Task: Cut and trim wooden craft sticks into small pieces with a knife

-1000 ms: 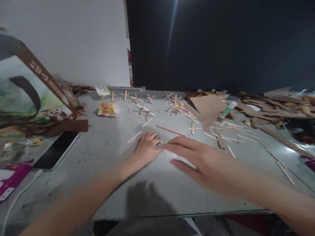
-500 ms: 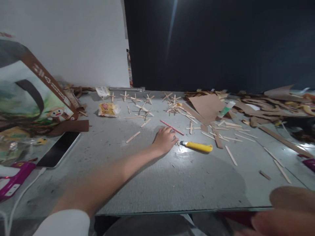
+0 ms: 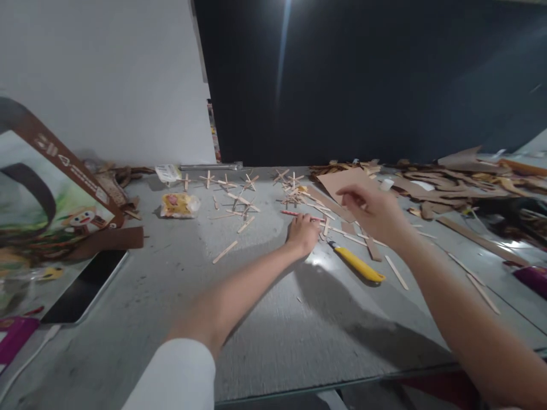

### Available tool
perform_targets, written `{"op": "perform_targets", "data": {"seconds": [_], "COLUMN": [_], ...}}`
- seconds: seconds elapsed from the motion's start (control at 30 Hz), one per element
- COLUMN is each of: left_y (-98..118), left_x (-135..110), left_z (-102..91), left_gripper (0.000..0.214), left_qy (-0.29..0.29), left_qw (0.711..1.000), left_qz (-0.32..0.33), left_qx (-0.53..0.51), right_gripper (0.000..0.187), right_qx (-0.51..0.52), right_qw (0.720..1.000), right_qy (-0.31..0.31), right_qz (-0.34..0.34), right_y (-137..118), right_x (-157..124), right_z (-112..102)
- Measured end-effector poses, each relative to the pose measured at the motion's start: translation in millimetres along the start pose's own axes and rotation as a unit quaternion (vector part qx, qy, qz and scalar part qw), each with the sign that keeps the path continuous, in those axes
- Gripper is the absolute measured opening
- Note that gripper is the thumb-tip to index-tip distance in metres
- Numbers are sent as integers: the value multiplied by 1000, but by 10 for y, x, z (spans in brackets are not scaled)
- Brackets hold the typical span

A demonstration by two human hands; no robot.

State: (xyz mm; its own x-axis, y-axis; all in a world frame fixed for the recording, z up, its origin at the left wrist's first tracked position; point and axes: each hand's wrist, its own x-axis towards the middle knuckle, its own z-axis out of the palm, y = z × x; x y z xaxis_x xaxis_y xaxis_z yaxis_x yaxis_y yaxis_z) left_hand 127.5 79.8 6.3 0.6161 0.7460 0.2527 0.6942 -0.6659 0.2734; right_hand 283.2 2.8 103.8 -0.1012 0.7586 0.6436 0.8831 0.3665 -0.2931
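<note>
My left hand [image 3: 303,233] rests on the grey table [image 3: 265,319], its bent fingertips on a red pencil [image 3: 290,213]. My right hand [image 3: 371,210] is raised just right of it, fingers curled, in front of a glue stick of which only the white cap [image 3: 387,184] shows. I cannot tell whether it grips the glue stick. A yellow utility knife [image 3: 359,266] lies on the table between and below the two hands. Flat wooden sticks [image 3: 239,199], some glued into crosses, are scattered beyond the left hand.
Brown cardboard pieces [image 3: 337,181] and scraps pile up at the back right. A printed paper bag [image 3: 43,199], a dark phone [image 3: 83,282] and a magenta object [image 3: 15,336] sit at the left. A yellow snack packet [image 3: 177,205] lies further back. The table's front edge runs just below.
My left hand slid forward from the knife's tip to the red pencil. My right hand left the table, dropped out of view, then rose up by the glue stick. The knife was uncovered.
</note>
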Motion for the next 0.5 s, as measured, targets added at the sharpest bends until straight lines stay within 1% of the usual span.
{"op": "perform_targets", "data": {"seconds": [0.03,0.07,0.13,0.17,0.23,0.27,0.33,0.37,0.43,0.47,0.5], "left_y": [2,1,-19,-37,-86,-114,-167,-192,-250,-288,-333], "left_x": [-3,-33,-169,-270,-504,-620,-822,-910,-1119,-1279,-1506], "left_z": [-15,-34,-85,-119,-221,-295,-493,-607,-806,-858,-856], "left_gripper": [36,42,45,42,36,34,30,30,29,29,29], "left_qy": [3,5,9,7,-1,-9,-20,-18,1,25,52], "left_qw": [1000,1000,1000,999,999,997,993,991,987,982,978], "left_qz": [6,13,29,35,52,71,89,80,67,62,47], "left_qx": [-2,-4,-8,-11,-17,-33,-81,-104,-149,-177,-197], "right_gripper": [27,28,32,32,27,22,15,14,15,15,15], "right_qx": [-17,-23,-26,-25,-24,-25,-32,-39,-55,-62,-69], "right_qw": [999,994,978,973,968,966,964,964,963,963,962], "right_qy": [-47,-102,-206,-225,-246,-253,-261,-263,-263,-263,-263], "right_qz": [15,9,-36,-41,-43,-40,-29,-22,-7,0,5], "right_y": [188,375,703,828,991,1038,1093,1111,1142,1157,1169], "right_x": [13,6,-49,-84,-148,-171,-197,-204,-216,-225,-236], "right_z": [133,265,498,589,716,754,796,805,808,805,799]}}
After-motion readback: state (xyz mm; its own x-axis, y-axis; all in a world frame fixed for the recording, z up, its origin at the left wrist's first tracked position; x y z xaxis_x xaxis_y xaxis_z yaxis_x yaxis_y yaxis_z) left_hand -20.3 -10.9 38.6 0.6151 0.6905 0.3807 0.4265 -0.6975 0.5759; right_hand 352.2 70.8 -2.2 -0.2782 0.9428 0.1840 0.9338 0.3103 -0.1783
